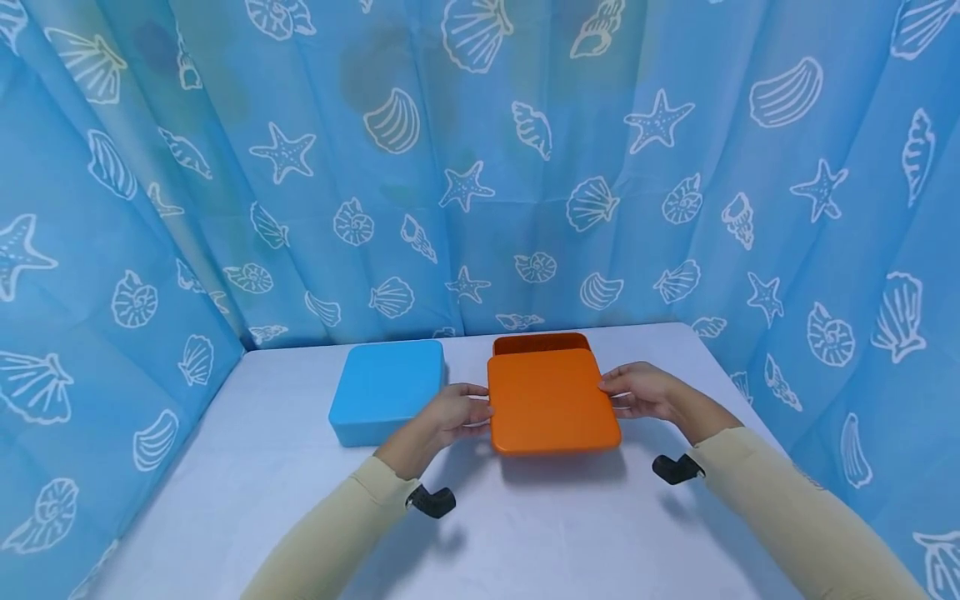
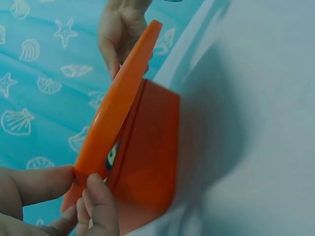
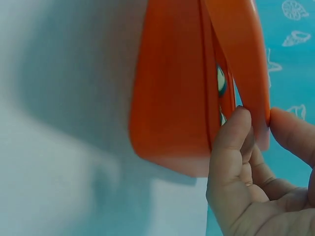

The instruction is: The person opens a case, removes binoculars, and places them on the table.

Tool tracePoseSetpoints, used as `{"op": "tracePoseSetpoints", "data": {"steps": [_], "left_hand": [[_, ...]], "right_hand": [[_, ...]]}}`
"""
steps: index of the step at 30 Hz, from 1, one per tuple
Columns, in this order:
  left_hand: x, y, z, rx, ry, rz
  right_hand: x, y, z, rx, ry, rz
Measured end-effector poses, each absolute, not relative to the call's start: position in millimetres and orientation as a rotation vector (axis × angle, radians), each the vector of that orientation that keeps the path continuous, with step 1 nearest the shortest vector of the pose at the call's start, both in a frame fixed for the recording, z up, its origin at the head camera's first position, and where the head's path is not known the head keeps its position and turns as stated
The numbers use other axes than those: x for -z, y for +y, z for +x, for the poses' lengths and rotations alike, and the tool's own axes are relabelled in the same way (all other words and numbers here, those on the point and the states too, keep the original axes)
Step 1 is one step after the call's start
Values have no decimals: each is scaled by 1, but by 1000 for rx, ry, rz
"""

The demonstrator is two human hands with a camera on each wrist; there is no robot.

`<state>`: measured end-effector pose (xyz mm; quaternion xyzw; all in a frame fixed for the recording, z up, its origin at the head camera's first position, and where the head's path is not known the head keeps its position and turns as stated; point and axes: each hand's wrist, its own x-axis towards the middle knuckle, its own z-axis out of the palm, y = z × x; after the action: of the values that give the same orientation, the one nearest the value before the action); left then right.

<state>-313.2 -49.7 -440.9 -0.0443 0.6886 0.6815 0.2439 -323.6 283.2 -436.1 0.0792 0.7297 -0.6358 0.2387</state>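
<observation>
1. While both hands have the orange lid (image 1: 553, 400) over the orange box (image 2: 152, 147), the step in hand looks to be either opening or closing that box; these pictures alone do not settle which.
2. The left hand (image 1: 459, 410) pinches one side edge of the lid between thumb and fingertips, its fingers only slightly parted around the thin rim.
3. The right hand (image 1: 641, 392) pinches the opposite side edge likewise, so the lid is held from both sides and neither hand grips the box.
4. The lid sits nearer the person than the box does, leaving the far end of the box uncovered in the head view. Both wrist views show a gap along the near side; whether the lid touches the rim anywhere, I cannot tell.
5. The next move, I judge, calls for an even two-handed grip: clear of the rim if the lid is coming off, squared to the corners if it is going on.
6. The orange box stands on the table (image 1: 262, 483). Through the gap something pale and dark-edged (image 3: 221, 80) shows inside, too little of it to identify.
7. To the left is a blue box (image 1: 390, 379), also on the table; its flat top hides any contents.
</observation>
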Motion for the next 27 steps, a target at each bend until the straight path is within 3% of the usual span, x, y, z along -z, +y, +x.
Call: {"op": "tracePoseSetpoints", "data": {"steps": [27], "left_hand": [[452, -54, -249, -1904, 1898, -15]], "right_hand": [[441, 284, -261, 1666, 2087, 184]]}}
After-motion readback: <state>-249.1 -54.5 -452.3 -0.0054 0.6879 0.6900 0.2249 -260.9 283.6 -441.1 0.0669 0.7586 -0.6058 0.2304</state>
